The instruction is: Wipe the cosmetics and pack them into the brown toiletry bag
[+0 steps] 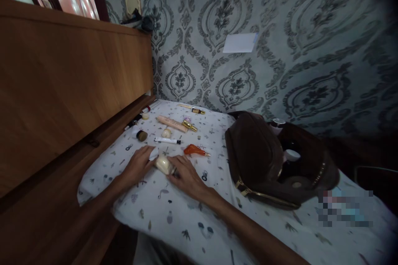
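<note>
A cream-coloured bottle (pixel 163 165) lies tilted between my hands, low over the patterned white sheet. My right hand (pixel 186 176) is closed around its darker neck end. My left hand (pixel 139 165) is closed on a small white piece, perhaps a tissue or wipe (pixel 154 154), against the bottle's other end. Just beyond my fingers are a white tube with a black cap (pixel 168 140) and an orange bottle with a pale tip (pixel 195 150). A round cream-coloured item (pixel 166 133) and a dark-ended jar (pixel 141 135) rest farther back.
A brown bag (pixel 255 153) stands open at the right, with white-lidded containers (pixel 292 155) inside. A long pink tube (pixel 171 124) and gold-coloured tubes (pixel 189 125) lie toward the wall. The wooden panel (pixel 74 70) borders the left side. White paper (pixel 240 43) is on the wall.
</note>
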The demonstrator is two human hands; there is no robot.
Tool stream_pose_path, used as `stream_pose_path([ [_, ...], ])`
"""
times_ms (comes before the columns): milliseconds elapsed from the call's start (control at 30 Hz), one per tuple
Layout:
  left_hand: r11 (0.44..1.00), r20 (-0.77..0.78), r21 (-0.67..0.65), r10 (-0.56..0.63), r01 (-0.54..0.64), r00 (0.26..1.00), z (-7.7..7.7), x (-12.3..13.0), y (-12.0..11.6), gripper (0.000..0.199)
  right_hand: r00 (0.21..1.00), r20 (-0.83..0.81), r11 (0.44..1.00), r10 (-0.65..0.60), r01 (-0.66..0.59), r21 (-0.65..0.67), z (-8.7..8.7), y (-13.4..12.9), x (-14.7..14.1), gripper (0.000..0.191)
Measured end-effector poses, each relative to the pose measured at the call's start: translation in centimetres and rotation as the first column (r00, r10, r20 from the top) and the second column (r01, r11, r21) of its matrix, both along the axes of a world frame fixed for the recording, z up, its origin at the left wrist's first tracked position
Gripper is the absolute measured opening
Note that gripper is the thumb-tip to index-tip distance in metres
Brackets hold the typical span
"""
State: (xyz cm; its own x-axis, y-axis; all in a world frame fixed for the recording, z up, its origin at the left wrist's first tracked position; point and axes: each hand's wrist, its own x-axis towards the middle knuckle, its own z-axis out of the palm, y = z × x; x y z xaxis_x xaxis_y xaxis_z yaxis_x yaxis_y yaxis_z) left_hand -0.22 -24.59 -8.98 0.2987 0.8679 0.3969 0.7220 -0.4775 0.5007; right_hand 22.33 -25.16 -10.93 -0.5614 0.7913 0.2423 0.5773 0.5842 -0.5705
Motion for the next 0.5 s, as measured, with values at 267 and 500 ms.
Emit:
stream_pose_path([
  [267,0.991,0.051,-0.080,0.115,-0.111,0.992,-1.0,1.0,2.4,0.031,0.985,-0.172,0.998,-0.020,0.031,0.057,-1.3,-0.5,0.2,0.047],
  [500,0.883,-0.089,-0.012,0.467,-0.470,0.880,2.0,-3.9,7.8,0.041,0.965,-0.245,0.974,-0.094,0.140,0.178,-1.5,-0.7,0.2,0.043],
])
